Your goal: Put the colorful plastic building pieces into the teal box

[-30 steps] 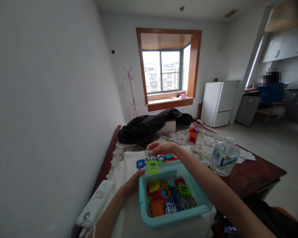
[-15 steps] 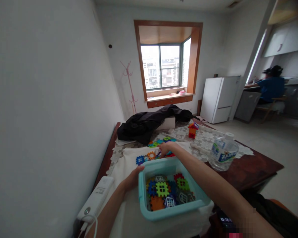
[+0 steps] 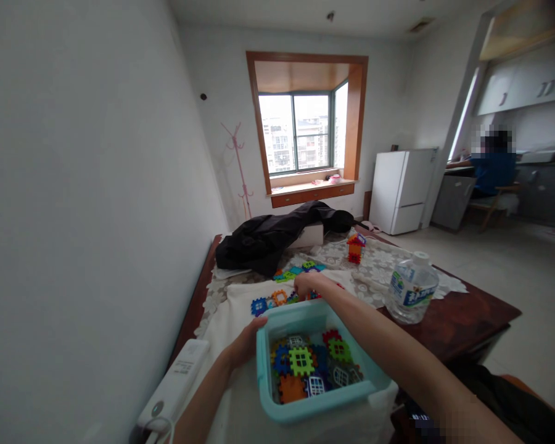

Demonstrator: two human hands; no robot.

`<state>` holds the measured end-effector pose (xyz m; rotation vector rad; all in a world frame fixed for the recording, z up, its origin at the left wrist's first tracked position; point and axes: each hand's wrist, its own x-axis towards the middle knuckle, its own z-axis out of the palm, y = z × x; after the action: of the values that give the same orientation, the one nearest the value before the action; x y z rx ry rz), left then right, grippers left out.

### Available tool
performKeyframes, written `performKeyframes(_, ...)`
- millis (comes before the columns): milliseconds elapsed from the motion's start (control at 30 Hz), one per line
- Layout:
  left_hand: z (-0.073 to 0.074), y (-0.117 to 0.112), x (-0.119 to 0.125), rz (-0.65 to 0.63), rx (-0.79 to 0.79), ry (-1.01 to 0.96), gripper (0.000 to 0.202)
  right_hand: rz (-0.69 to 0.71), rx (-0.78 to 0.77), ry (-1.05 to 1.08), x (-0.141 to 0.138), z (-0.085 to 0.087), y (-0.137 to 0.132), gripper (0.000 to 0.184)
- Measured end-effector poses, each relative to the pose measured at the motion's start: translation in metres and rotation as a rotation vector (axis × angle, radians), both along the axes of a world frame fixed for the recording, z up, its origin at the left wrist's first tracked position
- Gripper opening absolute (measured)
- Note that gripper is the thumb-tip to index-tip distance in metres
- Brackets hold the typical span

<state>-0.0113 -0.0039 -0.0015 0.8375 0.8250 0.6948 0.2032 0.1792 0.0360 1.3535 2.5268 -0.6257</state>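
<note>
Evidently, the teal bin (image 3: 263, 364) was steadied at its left rim by the left hand (image 3: 246, 343), fingers curled against it. Beyond the bin, loose toy tiles (image 3: 280, 298) were reached by the right hand (image 3: 309, 283); its grip could not be told. A white cloth (image 3: 234, 296) covered the table (image 3: 467, 314) beside the wall.

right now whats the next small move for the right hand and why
Probably close the right hand on one of the loose blocks beneath it and lift it toward the teal bin. The fingers rest among those pieces just beyond the bin's far rim, while the left hand steadies its side.
</note>
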Motion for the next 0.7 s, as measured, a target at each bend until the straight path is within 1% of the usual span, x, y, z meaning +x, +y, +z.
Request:
performKeyframes(100,0.0,-0.001,0.0,0.018,0.008,0.016,0.084,0.013,0.006,-0.071,0.001,0.008,0.0,0.028)
performKeyframes(200,0.001,-0.001,0.0,0.052,0.025,0.026,0.084,0.037,0.027,-0.064,0.004,0.013,0.001,0.03)
performKeyframes(367,0.001,-0.001,-0.001,0.04,0.004,0.016,0.085,0.055,0.078,-0.044,0.006,0.016,0.001,0.038)
performKeyframes(533,-0.001,-0.001,-0.002,0.055,-0.005,0.004,0.084,0.039,0.112,0.018,0.006,0.016,0.0,0.052)
performKeyframes(700,0.001,-0.002,-0.002,0.05,-0.003,-0.012,0.084,0.03,0.115,0.135,0.006,0.018,0.0,0.053)
